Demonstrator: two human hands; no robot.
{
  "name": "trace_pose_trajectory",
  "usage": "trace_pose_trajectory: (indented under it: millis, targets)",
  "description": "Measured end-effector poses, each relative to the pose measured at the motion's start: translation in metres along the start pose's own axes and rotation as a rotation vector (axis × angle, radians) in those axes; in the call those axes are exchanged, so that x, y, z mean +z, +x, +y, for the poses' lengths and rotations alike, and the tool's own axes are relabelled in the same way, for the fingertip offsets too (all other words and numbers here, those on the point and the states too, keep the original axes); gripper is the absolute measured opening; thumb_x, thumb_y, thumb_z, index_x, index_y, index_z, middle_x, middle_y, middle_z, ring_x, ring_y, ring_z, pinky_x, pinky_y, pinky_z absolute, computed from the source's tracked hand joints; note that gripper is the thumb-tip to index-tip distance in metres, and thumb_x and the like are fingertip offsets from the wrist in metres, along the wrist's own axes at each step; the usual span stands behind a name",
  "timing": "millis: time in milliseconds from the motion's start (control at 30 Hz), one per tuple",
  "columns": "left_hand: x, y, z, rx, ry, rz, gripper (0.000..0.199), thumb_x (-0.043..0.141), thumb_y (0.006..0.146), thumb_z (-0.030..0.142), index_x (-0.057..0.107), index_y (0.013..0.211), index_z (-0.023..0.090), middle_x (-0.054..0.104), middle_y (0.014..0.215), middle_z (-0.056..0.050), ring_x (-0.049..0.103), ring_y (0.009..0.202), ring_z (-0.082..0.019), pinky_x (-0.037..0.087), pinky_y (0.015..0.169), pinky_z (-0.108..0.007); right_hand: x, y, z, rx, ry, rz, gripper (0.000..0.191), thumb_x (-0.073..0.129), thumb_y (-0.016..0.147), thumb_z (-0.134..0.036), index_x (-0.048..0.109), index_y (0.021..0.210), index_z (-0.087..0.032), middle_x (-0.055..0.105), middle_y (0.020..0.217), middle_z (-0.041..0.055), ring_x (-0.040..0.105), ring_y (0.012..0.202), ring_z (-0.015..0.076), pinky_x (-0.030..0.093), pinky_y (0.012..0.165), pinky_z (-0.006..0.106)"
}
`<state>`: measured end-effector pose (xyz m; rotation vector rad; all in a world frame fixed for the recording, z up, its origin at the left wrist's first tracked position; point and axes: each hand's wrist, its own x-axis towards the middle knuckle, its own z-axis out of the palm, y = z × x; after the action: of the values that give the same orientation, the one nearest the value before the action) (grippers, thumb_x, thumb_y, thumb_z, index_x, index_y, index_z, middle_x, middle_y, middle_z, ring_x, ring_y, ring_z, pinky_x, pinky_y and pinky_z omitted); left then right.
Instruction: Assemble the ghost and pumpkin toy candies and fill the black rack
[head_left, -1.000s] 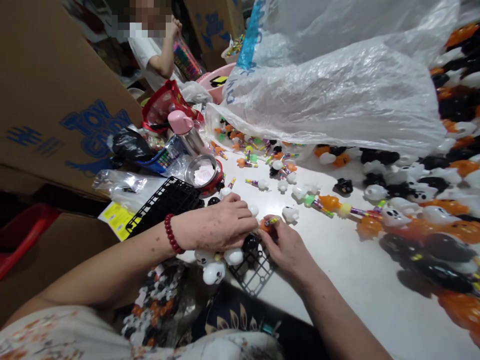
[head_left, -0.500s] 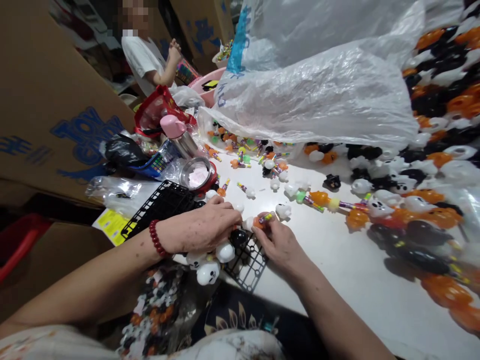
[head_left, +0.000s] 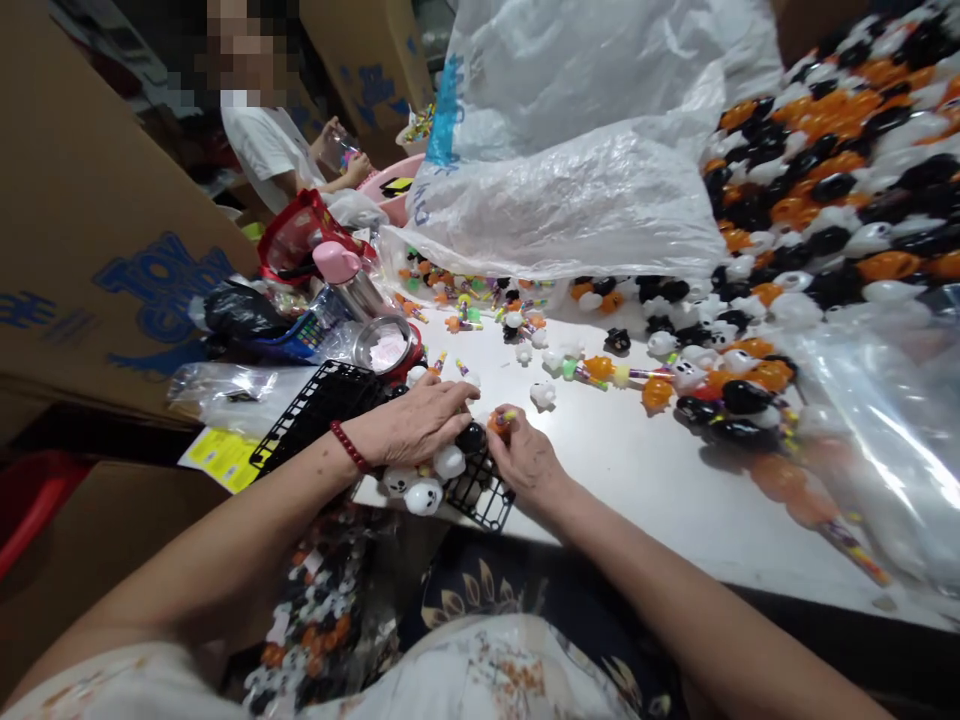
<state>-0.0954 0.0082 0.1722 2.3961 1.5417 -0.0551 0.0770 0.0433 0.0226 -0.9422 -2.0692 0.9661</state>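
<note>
My right hand (head_left: 529, 460) pinches an orange toy topper (head_left: 501, 425) with a short purple and yellow candy tube on it, just right of the rack. Close by on the left, my left hand (head_left: 416, 420) lies over the toys with its fingers apart, their tips partly hidden. Below both hands is a black plastic grid rack (head_left: 489, 502). White ghost-faced toppers (head_left: 424, 496) and a glossy black topper (head_left: 472, 437) sit at the rack beside my left fingers. Whether the left fingertips touch the black one cannot be made out.
Loose toppers and tubes (head_left: 600, 368) lie across the white table (head_left: 622, 470). A large plastic sack (head_left: 585, 180) and a heap of toppers (head_left: 840, 200) stand behind. At left are a second black rack (head_left: 319, 405), a metal bowl (head_left: 386, 345) and a pink-lidded flask (head_left: 345, 270). Another person works beyond.
The view has swung right. A white topper that was between my hands, beside the orange one, no longer shows there. My left fingers have spread. The other person's hands have lowered.
</note>
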Motion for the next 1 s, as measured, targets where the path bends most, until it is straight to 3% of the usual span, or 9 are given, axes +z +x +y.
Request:
trace_pose_trajectory:
  millis: [167,333,433,533,700,867,1000]
  targets:
    - [0.003,-0.001,-0.004,0.032,0.014,0.023,0.032,0.028,0.1,0.032,0.053,0.113,0.017,0.061,0.111,-0.009,0.053,0.096,-0.022,0.035,0.095,-0.041,0.008,-0.003,0.002,-0.14,-0.132,-0.004,0.032,0.042,0.092,-0.024,0.046,0.123,-0.015,0.064,0.111,0.0142,0.065,0.088,0.0219,0.051,0.079,0.033]
    - [0.007,-0.005,-0.002,0.051,0.115,-0.008,0.035,0.026,0.101,0.035,0.057,0.104,0.017,0.06,0.102,-0.007,0.053,0.089,-0.021,0.037,0.091,-0.04,0.007,0.001,0.001,-0.09,-0.126,-0.004,0.024,0.044,0.092,-0.022,0.05,0.114,-0.015,0.064,0.1,0.0106,0.062,0.082,0.0199,0.049,0.077,0.031]
    - [0.009,-0.009,-0.002,0.068,0.153,-0.007,0.037,0.027,0.101,0.037,0.057,0.103,0.017,0.058,0.109,-0.009,0.053,0.09,-0.022,0.04,0.088,-0.039,0.003,0.011,-0.003,-0.023,-0.059,-0.008,0.018,0.047,0.092,-0.024,0.052,0.107,-0.016,0.064,0.096,0.0074,0.06,0.078,0.0176,0.047,0.075,0.03]
    - [0.009,-0.012,-0.004,0.049,0.113,0.016,0.038,0.025,0.102,0.039,0.054,0.113,0.018,0.057,0.118,-0.01,0.055,0.095,-0.022,0.042,0.088,-0.038,-0.005,0.026,-0.009,-0.054,0.012,-0.065,0.012,0.054,0.091,-0.024,0.057,0.1,-0.016,0.064,0.093,0.0048,0.057,0.074,0.0146,0.046,0.073,0.028]
    - [0.008,-0.017,-0.004,-0.049,-0.003,0.043,0.041,0.025,0.101,0.043,0.051,0.118,0.016,0.061,0.107,-0.011,0.058,0.098,-0.024,0.045,0.088,-0.04,-0.017,0.046,-0.025,-0.152,-0.016,-0.213,0.014,0.06,0.085,-0.01,0.065,0.097,-0.015,0.064,0.091,0.0042,0.057,0.074,0.0128,0.044,0.073,0.025]
    - [0.012,-0.021,-0.007,-0.088,-0.107,0.163,0.036,0.034,0.099,0.044,0.048,0.118,0.017,0.063,0.103,-0.01,0.062,0.093,-0.022,0.049,0.085,-0.04,-0.018,0.052,-0.032,-0.158,-0.05,-0.281,0.017,0.06,0.086,-0.011,0.071,0.098,-0.017,0.066,0.091,0.0048,0.06,0.08,0.0149,0.045,0.076,0.026]
    - [0.012,-0.022,-0.012,-0.038,-0.143,0.27,0.039,0.037,0.099,0.039,0.042,0.132,0.018,0.052,0.13,-0.014,0.059,0.108,-0.019,0.049,0.096,-0.039,-0.011,0.05,-0.033,-0.121,0.048,-0.283,0.031,0.053,0.084,-0.006,0.07,0.105,-0.02,0.07,0.1,0.0038,0.062,0.09,0.0158,0.046,0.084,0.028]
